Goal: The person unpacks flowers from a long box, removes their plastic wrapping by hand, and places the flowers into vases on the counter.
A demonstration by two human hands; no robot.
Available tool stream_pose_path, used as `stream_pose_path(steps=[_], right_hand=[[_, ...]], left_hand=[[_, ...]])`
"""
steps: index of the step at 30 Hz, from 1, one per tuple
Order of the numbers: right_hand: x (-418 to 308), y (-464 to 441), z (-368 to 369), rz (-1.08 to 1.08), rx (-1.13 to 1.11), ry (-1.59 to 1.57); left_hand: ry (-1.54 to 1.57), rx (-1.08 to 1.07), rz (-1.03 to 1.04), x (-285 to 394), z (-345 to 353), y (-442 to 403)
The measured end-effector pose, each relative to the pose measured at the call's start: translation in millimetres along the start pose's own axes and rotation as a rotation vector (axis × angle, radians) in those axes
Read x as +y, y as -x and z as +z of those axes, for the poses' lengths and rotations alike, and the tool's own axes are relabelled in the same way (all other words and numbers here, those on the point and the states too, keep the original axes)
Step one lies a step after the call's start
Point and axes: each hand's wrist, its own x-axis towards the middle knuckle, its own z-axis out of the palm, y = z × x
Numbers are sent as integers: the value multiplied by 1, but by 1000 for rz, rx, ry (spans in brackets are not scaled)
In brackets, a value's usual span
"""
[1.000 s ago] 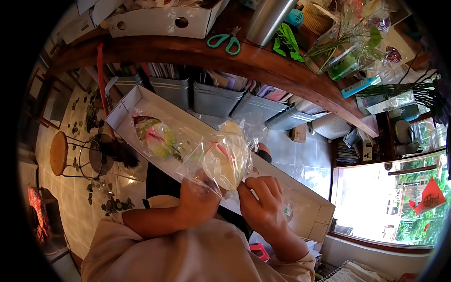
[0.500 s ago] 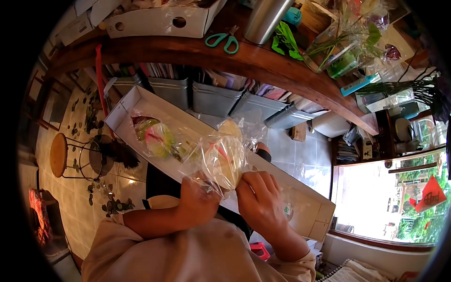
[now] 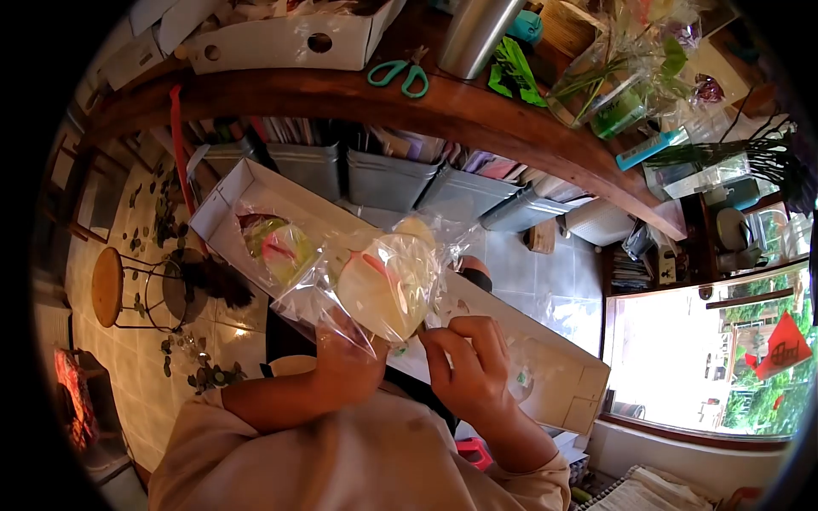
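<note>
Cream flower [image 3: 365,300] in clear wrap [image 3: 405,264], above long white box [image 3: 558,375]. Right hand [image 3: 471,366]: fingers pinched at flower's base. Left hand [image 3: 351,351] (partly behind plastic): finger state unclear.

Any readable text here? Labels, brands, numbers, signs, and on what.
None legible.
Red sign at the window: dark mark, possibly a character, too unclear to quote.
Light-blue item on the desk: print too small.
Green-labelled item, upper right: blurred.
Small green mark over the long white box: too small.
Wrapped flower: no lettering visible.
</note>
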Motion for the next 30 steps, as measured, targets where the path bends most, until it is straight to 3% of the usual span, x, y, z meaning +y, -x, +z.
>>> stream_pose_path(steps=[4, 9, 12, 14, 17, 20, 24, 30], right_hand=[[3, 0, -4, 103, 11, -90], [22, -9, -5, 81, -91, -291], [33, -10, -4, 73, -125, -394], [39, -14, -5, 63, -159, -435], [49, -20, -6, 49, -267, -476], [45, -23, -9, 163, -326, -484], [49, -27, -10, 41, -343, -424], [45, -25, -6, -31, -278, -330]], left_hand=[[381, 77, -137, 0, 4, 0], [443, 115, -67, 6, 7, -5], [516, 19, -153, 12, 2, -8], [263, -39, -111, -5, -1, -4], [359, -21, -95, 4, 1, -9], [422, 36, -101, 2, 3, -8], [300, 8, -35, 11, -1, -11], [513, 110, -74, 13, 8, -16]])
